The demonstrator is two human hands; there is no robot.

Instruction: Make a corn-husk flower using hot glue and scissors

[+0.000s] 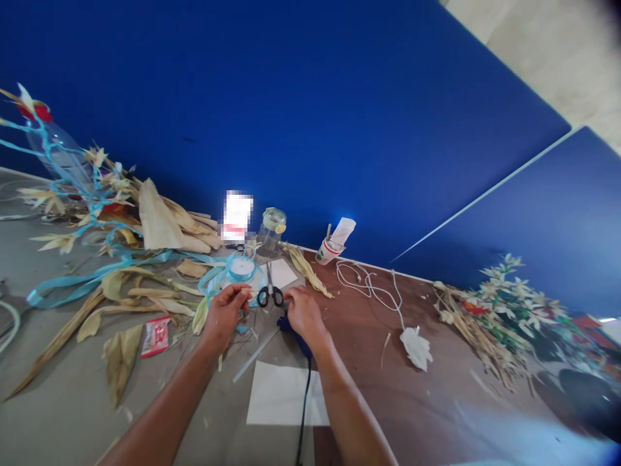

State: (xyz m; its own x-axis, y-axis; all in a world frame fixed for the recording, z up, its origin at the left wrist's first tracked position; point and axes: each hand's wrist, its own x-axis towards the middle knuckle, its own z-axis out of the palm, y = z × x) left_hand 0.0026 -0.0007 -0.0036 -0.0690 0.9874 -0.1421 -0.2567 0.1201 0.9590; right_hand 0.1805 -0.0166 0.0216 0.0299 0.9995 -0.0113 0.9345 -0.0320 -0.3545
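My left hand (224, 312) has its fingers curled in a pinch beside a strip of light blue ribbon (92, 279) that trails off to the left. My right hand (303, 314) is closed over a dark blue tool (295, 336) whose black cord (303, 408) runs back toward me. Black-handled scissors (270, 292) lie between the two hands, just beyond the fingertips. A blue ribbon spool (241, 268) sits behind the scissors. What the left fingers pinch is too small to make out.
Dried corn husks (160, 226) pile up at left, with a plastic bottle (58, 152) behind. A glass jar (272, 228), a paper cup (328, 250), a white cable (373, 288), white paper (284, 401) and husk flowers (504, 304) at right surround the work spot. A blue wall (310, 116) closes the back.
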